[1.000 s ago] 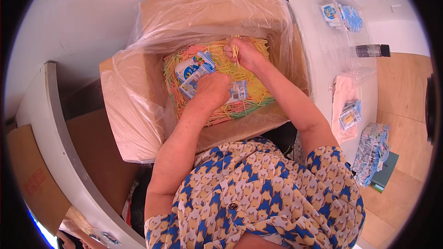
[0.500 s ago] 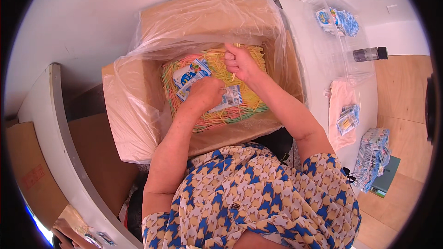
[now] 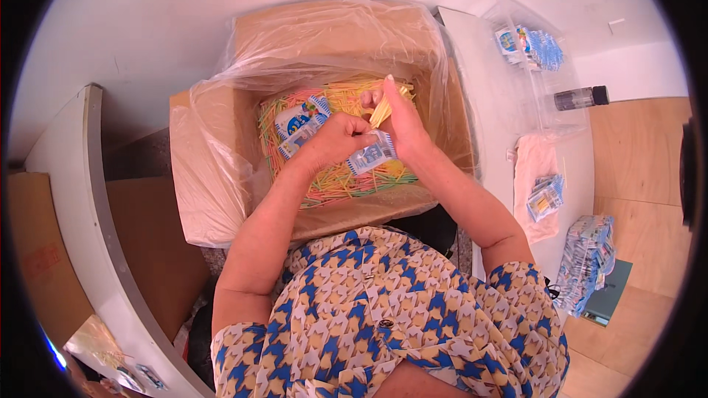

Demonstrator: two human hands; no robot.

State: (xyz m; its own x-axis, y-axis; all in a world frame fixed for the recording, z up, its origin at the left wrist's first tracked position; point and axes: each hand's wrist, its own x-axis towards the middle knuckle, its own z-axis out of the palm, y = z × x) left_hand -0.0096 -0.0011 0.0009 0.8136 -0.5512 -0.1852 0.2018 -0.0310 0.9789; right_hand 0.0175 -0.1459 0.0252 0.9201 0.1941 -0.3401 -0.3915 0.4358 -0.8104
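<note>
A cardboard box [image 3: 450, 114] lined with clear plastic holds a heap of thin coloured sticks [image 3: 335, 180] in yellow, pink and green. Both my hands are over the heap. My right hand [image 3: 402, 121] pinches a small bunch of yellow sticks [image 3: 381, 110], held upright. My left hand [image 3: 332, 140] grips a small blue and white packet [image 3: 372, 155] close beside the bunch. Another blue and white packet [image 3: 299, 121] lies on the sticks to the left.
A white table [image 3: 487, 66] to the right carries a clear bag of blue packets [image 3: 527, 44], a dark-capped bottle [image 3: 579, 96], a pale cloth with a packet [image 3: 546, 195] and a stack of blue packets [image 3: 586, 262]. A grey shelf edge [image 3: 96, 236] curves along the left.
My hands rose off the heap and came together. The right hand now holds the yellow bunch upright next to the packet in my left hand.
</note>
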